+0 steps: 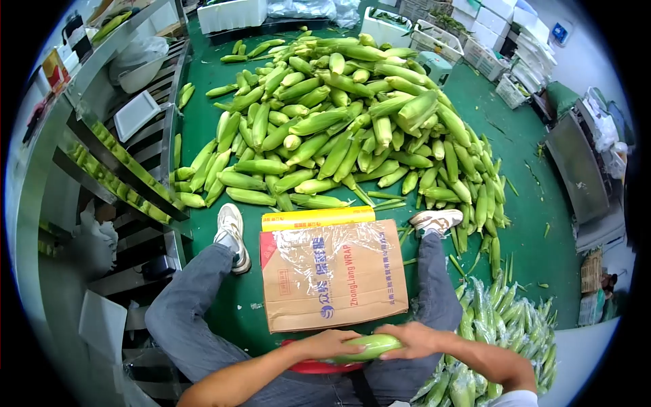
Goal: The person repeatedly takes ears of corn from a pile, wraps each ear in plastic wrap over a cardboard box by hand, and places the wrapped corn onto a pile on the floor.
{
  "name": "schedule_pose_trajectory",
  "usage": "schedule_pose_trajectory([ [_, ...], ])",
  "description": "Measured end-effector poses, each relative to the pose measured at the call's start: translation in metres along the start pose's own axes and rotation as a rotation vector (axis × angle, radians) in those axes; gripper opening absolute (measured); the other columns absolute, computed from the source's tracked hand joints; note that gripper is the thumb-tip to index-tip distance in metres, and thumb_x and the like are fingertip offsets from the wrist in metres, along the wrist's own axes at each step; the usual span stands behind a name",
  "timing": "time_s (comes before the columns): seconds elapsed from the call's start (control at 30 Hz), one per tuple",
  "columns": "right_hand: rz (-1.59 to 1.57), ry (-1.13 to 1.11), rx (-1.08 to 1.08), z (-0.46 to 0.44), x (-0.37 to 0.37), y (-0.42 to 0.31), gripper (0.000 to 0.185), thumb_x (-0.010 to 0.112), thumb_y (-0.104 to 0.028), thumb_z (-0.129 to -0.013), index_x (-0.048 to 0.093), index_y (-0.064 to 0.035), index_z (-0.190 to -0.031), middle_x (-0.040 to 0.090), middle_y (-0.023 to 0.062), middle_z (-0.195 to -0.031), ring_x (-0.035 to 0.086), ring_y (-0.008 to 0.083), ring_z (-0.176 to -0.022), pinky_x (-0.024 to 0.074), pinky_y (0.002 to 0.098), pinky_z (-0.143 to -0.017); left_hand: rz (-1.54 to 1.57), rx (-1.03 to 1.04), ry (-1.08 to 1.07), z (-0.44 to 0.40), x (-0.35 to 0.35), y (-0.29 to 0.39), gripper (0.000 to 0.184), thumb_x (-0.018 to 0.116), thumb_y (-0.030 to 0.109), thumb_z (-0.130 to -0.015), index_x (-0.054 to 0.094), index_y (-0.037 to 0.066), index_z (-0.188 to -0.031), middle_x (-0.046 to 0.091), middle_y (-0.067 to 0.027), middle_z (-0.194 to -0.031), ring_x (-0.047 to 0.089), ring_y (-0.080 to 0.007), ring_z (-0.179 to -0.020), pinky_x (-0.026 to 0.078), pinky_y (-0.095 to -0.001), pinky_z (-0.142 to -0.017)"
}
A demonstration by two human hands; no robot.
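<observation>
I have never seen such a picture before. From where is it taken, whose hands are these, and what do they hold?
There is no machine here. One camera, worn on a seated person's head, looks forward and down. The left hand and right hand are that person's own, bare, and hold one ear of corn between them. A box lies between the legs. Beyond it, a corn heap covers part of the green floor; plastic-wrapped corn lies at the right.
</observation>
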State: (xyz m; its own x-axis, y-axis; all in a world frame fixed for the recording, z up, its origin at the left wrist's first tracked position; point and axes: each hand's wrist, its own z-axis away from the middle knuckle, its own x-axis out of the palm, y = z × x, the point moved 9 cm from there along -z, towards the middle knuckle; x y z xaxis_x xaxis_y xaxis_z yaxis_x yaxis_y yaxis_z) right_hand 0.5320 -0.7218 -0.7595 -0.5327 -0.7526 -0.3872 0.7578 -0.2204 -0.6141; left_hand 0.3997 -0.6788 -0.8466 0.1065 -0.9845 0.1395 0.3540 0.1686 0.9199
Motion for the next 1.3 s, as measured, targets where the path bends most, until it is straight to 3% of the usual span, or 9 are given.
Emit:
schedule_pose_trajectory([
  [0.13,-1.000,0.415,0.567,0.100,0.066,0.121,0.062,0.041,-0.062,-0.105,0.062,-0.0097,-0.133,0.068,0.0020,-0.091,0.057,0.0066,-0.061,0.0422,0.0206,-0.052,-0.709,0.243,0.441,-0.016,0.017,0.068,0.043,0.064,0.051,-0.096,0.065,0.008,-0.093,0.067,-0.0115,-0.079,0.070,-0.0297,-0.075,0.053,-0.0408,-0.066],
  [0.3,-1.258,0.370,0.965,0.325,0.225,0.213,0.053,0.046,-0.054,-0.107,0.067,-0.0054,-0.109,0.069,0.0076,-0.087,0.065,0.0179,-0.068,0.0519,0.0307,-0.060,-0.985,0.925,0.741,-0.043,0.023,0.109,0.022,0.070,0.033,-0.088,0.061,0.016,-0.077,0.055,-0.0005,-0.069,0.060,-0.0183,-0.065,0.048,-0.0372,-0.053],
  [0.33,-1.193,0.515,1.138,0.381,0.239,0.210,0.085,0.074,-0.056,-0.087,0.049,-0.0059,-0.151,0.068,0.0219,-0.118,0.070,0.0349,-0.097,0.0577,0.0483,-0.077,-0.957,0.878,0.876,-0.046,-0.012,0.094,0.017,0.070,0.031,-0.086,0.066,0.015,-0.079,0.056,-0.0018,-0.072,0.062,-0.0199,-0.069,0.049,-0.0368,-0.053],
  [0.43,-0.482,0.083,1.110,0.369,0.199,0.209,0.059,0.071,-0.055,-0.089,0.060,-0.0083,-0.123,0.071,0.0175,-0.106,0.072,0.0328,-0.094,0.0575,0.0445,-0.078,-1.048,0.016,0.839,-0.044,-0.103,0.019,0.032,0.070,0.038,-0.089,0.064,0.010,-0.104,0.061,-0.0095,-0.100,0.062,-0.0289,-0.096,0.052,-0.0467,-0.073],
  [0.57,0.459,0.100,0.959,0.272,0.065,0.215,0.042,0.075,-0.053,-0.084,0.072,-0.0118,-0.089,0.072,0.0105,-0.087,0.071,0.0309,-0.083,0.0555,0.0417,-0.074,-1.106,0.015,0.845,-0.018,-0.146,-0.035,0.028,0.070,0.030,-0.090,0.061,0.009,-0.107,0.060,-0.0103,-0.102,0.060,-0.0298,-0.100,0.051,-0.0477,-0.077],
  [0.67,0.358,1.155,0.302,0.081,-0.102,0.113,0.054,0.089,-0.035,-0.074,0.067,-0.0063,-0.115,0.069,0.0145,-0.099,0.068,0.0333,-0.090,0.0554,0.0432,-0.078,-1.100,0.126,0.837,-0.012,-0.148,-0.059,0.014,0.066,0.015,-0.086,0.062,0.009,-0.098,0.060,-0.0095,-0.093,0.063,-0.0301,-0.091,0.051,-0.0454,-0.072],
  [1.03,0.285,0.881,-0.179,-0.069,-0.089,0.162,0.007,0.068,-0.005,-0.082,0.066,-0.0073,-0.088,0.063,0.0147,-0.082,0.062,0.0395,-0.082,0.0527,0.0471,-0.071,-0.991,0.193,0.377,0.036,-0.116,-0.063,0.010,0.057,0.006,-0.086,0.061,0.004,-0.094,0.064,-0.0159,-0.090,0.067,-0.0362,-0.089,0.055,-0.0476,-0.076],
  [1.2,-0.365,0.612,0.179,-0.076,-0.086,0.198,0.012,0.075,-0.015,-0.087,0.072,-0.0039,-0.084,0.070,0.0134,-0.073,0.069,0.0270,-0.067,0.0546,0.0376,-0.062,-0.956,0.034,0.274,0.031,-0.113,-0.106,0.014,0.059,0.005,-0.084,0.062,0.004,-0.097,0.063,-0.0157,-0.096,0.066,-0.0356,-0.093,0.055,-0.0463,-0.078],
  [1.3,-0.048,1.090,0.293,-0.109,-0.227,0.194,0.025,0.076,-0.024,-0.089,0.069,-0.0003,-0.084,0.071,0.0142,-0.073,0.069,0.0278,-0.064,0.0537,0.0358,-0.062,-0.901,-0.025,0.269,0.028,-0.111,-0.096,0.013,0.059,0.005,-0.084,0.062,0.005,-0.097,0.062,-0.0153,-0.097,0.066,-0.0344,-0.094,0.054,-0.0448,-0.080],
])
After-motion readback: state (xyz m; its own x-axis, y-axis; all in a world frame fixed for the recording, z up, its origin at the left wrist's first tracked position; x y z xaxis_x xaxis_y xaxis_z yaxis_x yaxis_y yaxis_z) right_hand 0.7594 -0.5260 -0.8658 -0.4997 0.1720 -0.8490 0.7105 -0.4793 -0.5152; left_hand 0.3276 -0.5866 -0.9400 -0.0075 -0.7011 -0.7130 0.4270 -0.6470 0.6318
